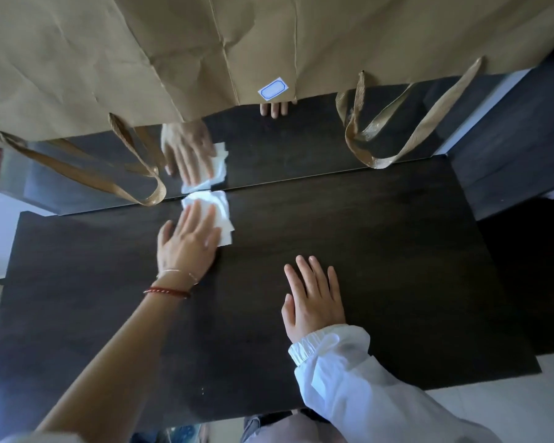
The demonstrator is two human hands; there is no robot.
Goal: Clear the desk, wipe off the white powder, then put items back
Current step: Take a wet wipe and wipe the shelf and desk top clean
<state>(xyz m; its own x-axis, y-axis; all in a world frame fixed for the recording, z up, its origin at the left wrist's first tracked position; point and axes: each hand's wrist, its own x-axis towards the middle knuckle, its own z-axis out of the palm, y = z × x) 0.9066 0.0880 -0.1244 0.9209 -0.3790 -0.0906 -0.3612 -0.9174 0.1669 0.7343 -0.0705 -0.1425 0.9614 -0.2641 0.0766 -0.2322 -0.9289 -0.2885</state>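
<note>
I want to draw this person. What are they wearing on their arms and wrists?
The left hand has a bare forearm with two bracelets: a thin pale chain and a red braided cord. The right hand comes out of a white puffy sleeve with a gathered elastic cuff.

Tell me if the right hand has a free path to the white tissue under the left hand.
Probably yes. The right hand lies flat and empty on the dark wooden desk, with only bare desk between it and the crumpled white tissue. The left hand covers part of the tissue, so only its right edge is free.
</note>
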